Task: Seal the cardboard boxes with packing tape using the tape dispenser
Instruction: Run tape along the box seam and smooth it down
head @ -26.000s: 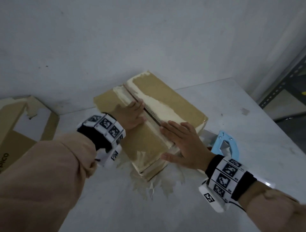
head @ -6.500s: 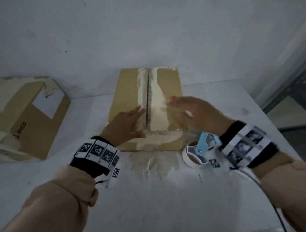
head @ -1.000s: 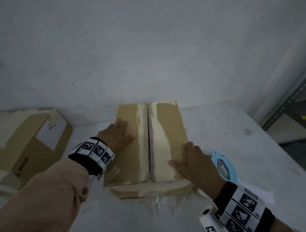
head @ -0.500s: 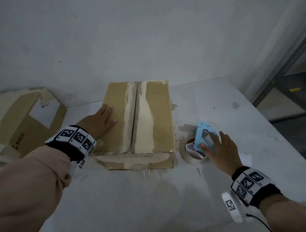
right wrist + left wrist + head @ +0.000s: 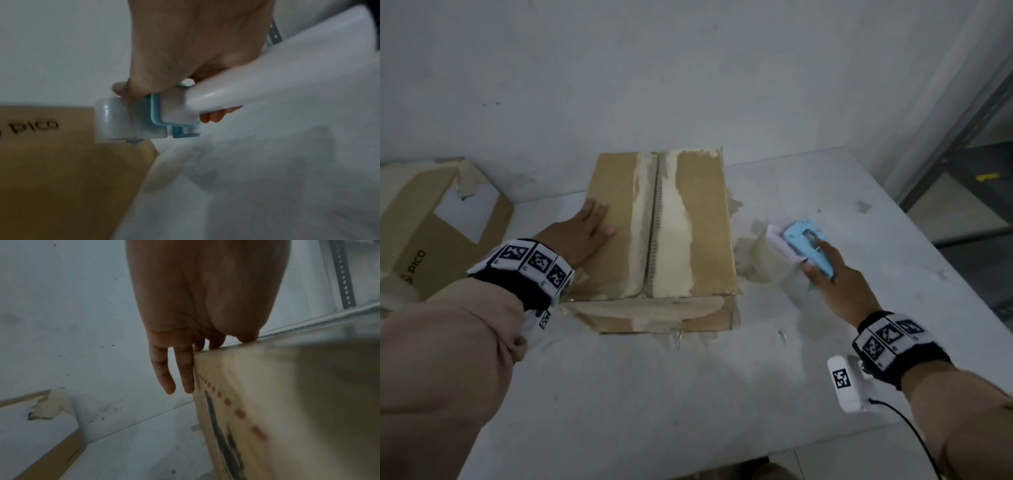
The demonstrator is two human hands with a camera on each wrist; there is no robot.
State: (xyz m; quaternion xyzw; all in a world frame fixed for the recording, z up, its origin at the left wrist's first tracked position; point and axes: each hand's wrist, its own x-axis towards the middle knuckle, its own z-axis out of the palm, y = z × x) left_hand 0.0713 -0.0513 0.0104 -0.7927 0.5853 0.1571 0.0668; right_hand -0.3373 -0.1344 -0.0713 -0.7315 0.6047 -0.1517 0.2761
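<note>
A closed cardboard box (image 5: 702, 222) stands mid-table, its centre seam (image 5: 654, 233) running away from me between pale torn strips. My left hand (image 5: 594, 222) lies flat on the box's left top; in the left wrist view two fingers (image 5: 164, 378) hang down over the left edge of the box (image 5: 287, 394). To the right of the box, my right hand (image 5: 816, 265) grips the blue tape dispenser (image 5: 806, 241) with its clear tape roll (image 5: 774, 260). The right wrist view shows the right hand (image 5: 164, 91) wrapped round the dispenser (image 5: 156, 113), close to the "pico" side of the box (image 5: 51, 162).
A second, torn cardboard box (image 5: 431, 240) lies at the table's far left against the wall. Old tape residue (image 5: 746, 246) marks the white table (image 5: 688, 394) around the centre box. A metal shelf (image 5: 962, 154) stands beyond the right edge.
My right hand left the box top, reached to the dispenser beside the box and now grips it, tilted up. The left hand stayed on the box.
</note>
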